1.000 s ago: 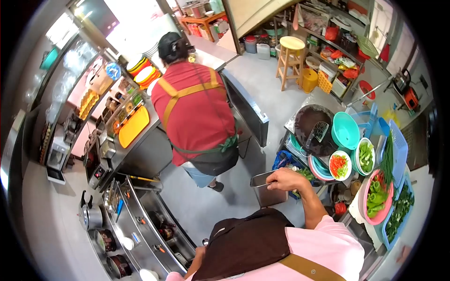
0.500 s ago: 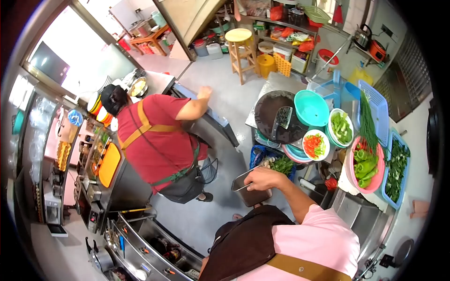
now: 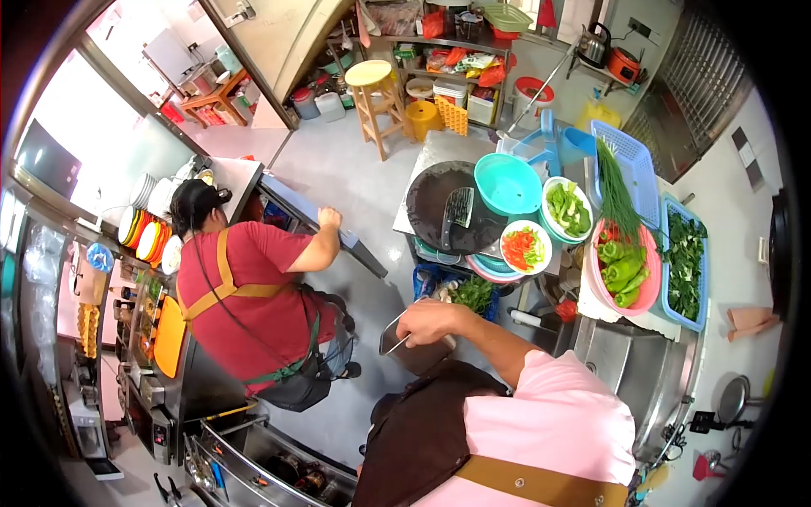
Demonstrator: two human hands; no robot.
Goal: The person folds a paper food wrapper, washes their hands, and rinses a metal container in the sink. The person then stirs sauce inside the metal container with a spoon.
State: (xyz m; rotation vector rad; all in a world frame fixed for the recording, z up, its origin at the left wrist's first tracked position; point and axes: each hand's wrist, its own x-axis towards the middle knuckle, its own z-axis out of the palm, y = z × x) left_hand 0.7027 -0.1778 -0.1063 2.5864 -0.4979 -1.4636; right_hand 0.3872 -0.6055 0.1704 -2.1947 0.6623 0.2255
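Reaching forward from the pink sleeve, my right hand [image 3: 429,323] is closed on the rim of a deep metal container [image 3: 420,358]. It hangs over the floor in front of the dark apron, and its inside is mostly hidden. Just beyond it lie leafy greens [image 3: 475,296] in a blue crate. To the right of my hand is a white bowl of cut red and green peppers [image 3: 524,248]. Behind that, a cleaver [image 3: 457,216] rests on the round dark chopping board [image 3: 427,194]. My left hand is out of sight.
A co-worker in a red shirt [image 3: 249,300] stands at left, one hand by an open counter door [image 3: 325,224]. A teal basin [image 3: 509,184], pink basin of green peppers [image 3: 619,275] and blue basket of greens [image 3: 683,262] stand right. A stool [image 3: 372,97] stands farther back.
My view has shifted, and the container in my right hand has swung nearer the co-worker and tilted. The co-worker has turned and bent a little, the arm now lower by the door.
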